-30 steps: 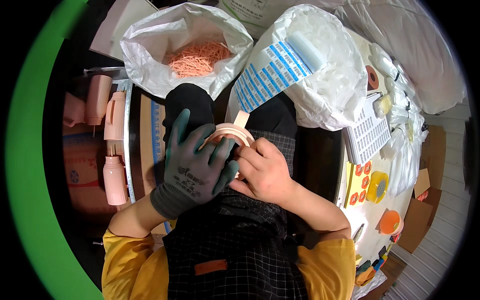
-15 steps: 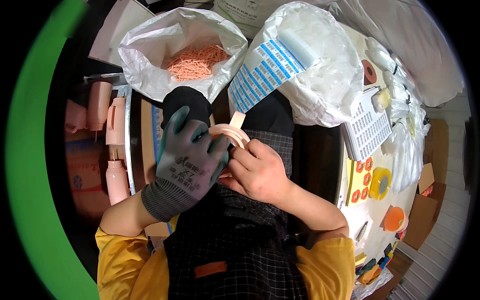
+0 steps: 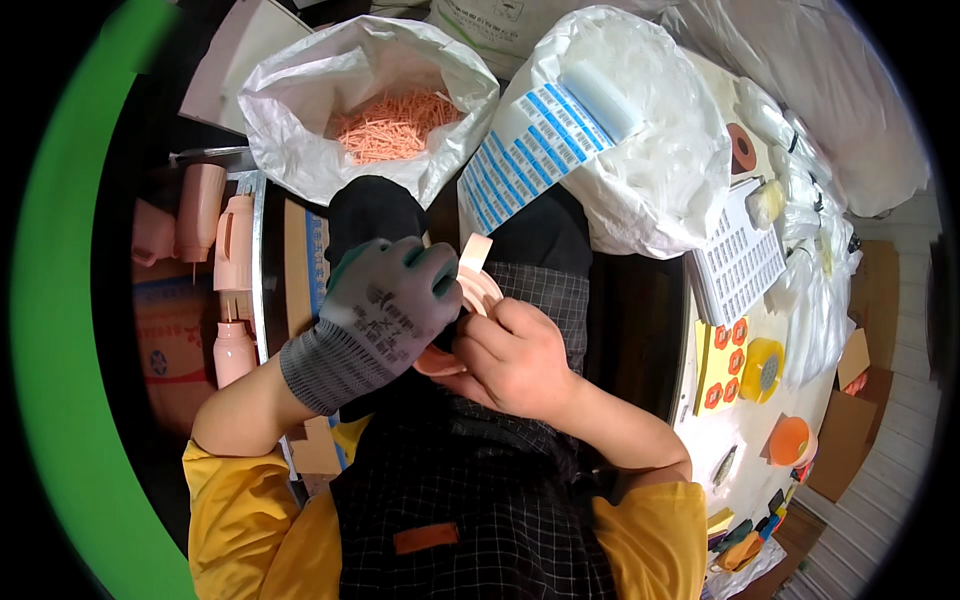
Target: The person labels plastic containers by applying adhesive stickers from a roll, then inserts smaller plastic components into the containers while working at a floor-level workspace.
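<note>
Over my lap is a round pink plastic piece (image 3: 478, 288) with stepped rings and a flat tab standing up at its far edge. My left hand (image 3: 385, 305), in a grey knitted glove, is closed against its left side with the fingers curled. From the right, my bare right hand (image 3: 522, 358) grips the rim with bent fingers. Part of the pink rim also shows below, between the hands. Most of the piece is hidden by my fingers, and its exact kind cannot be made out.
Ahead stands a white sack of thin pink pieces (image 3: 400, 125), beside a sack of clear plastic pieces (image 3: 650, 140) with a label sheet (image 3: 535, 145) draped on it. Pink bottle-shaped housings (image 3: 233, 245) lie at left. The right table holds yellow tape (image 3: 762, 370) and an orange cup (image 3: 790, 440).
My left fingers have curled in from a more spread pose, and that hand has lowered slightly. The pink piece has turned and tilted between my hands. My right hand keeps its grip.
</note>
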`<state>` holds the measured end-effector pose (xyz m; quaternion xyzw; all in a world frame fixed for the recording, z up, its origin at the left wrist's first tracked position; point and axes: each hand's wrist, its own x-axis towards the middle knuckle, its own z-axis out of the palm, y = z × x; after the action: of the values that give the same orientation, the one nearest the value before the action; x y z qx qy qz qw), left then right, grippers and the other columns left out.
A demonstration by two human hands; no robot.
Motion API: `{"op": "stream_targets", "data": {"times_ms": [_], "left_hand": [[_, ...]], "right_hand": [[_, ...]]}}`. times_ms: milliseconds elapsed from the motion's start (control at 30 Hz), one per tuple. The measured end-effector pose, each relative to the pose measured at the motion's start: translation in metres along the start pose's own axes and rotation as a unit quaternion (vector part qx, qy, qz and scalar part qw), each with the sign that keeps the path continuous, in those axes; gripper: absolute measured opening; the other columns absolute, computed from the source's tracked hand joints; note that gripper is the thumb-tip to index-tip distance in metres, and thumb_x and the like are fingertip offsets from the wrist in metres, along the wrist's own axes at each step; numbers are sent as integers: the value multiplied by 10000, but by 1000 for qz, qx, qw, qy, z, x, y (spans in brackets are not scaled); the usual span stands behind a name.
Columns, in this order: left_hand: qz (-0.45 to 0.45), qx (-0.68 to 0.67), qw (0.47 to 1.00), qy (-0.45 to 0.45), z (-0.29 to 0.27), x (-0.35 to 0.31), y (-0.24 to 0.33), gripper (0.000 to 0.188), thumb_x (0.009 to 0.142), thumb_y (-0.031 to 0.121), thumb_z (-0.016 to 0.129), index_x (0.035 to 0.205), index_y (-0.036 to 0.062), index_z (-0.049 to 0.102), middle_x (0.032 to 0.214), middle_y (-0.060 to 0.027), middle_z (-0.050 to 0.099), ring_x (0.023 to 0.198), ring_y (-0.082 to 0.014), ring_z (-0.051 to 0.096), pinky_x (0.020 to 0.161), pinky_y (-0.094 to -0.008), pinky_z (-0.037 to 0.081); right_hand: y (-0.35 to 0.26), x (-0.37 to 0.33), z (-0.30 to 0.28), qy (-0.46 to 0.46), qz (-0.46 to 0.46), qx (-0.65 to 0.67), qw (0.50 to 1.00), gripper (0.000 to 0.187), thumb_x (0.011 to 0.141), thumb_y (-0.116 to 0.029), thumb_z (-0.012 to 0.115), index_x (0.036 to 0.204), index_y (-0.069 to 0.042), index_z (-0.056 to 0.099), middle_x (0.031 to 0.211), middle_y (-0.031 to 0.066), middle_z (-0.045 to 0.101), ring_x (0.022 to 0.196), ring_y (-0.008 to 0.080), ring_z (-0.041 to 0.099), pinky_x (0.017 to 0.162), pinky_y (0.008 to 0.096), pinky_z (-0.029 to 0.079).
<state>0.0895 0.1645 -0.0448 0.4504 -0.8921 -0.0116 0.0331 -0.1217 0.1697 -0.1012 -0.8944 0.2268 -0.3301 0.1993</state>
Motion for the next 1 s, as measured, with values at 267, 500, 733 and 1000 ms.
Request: {"op": "stream_targets", "data": {"times_ms": [267,500,733,1000], "left_hand": [[41,-417,907,40,19,-27,29,282,851,363,785,957,142,647,926,-42,653,788,-264,697,667,-396,576],[65,-373,900,216,33,32,-17,310,807,228,831,1077,140,705,1062,-50,700,905,-298,687,788,-437,555],[-15,-95,951,295,81,146,-91,275,840,279,748,1095,179,718,1230,-20,635,1187,-290,568,1032,-488,449],[21,-127,956,263,97,155,-99,255,807,266,768,1037,162,733,1136,-29,658,1137,-308,598,1028,-493,459]], "right_hand": [[80,-5,44,332,422,329,776,660,869,-17,783,1442,40,460,1389,157,591,1255,240,591,1088,388,458],[138,59,56,460,374,453,666,268,934,-2,728,1197,29,692,1143,75,735,1049,166,675,989,333,496],[142,65,59,479,362,366,711,211,956,50,663,1161,22,710,1138,57,728,1007,103,657,902,265,513],[147,52,62,474,345,366,723,251,946,73,640,1185,30,700,1146,47,727,1037,107,648,952,273,497]]}}
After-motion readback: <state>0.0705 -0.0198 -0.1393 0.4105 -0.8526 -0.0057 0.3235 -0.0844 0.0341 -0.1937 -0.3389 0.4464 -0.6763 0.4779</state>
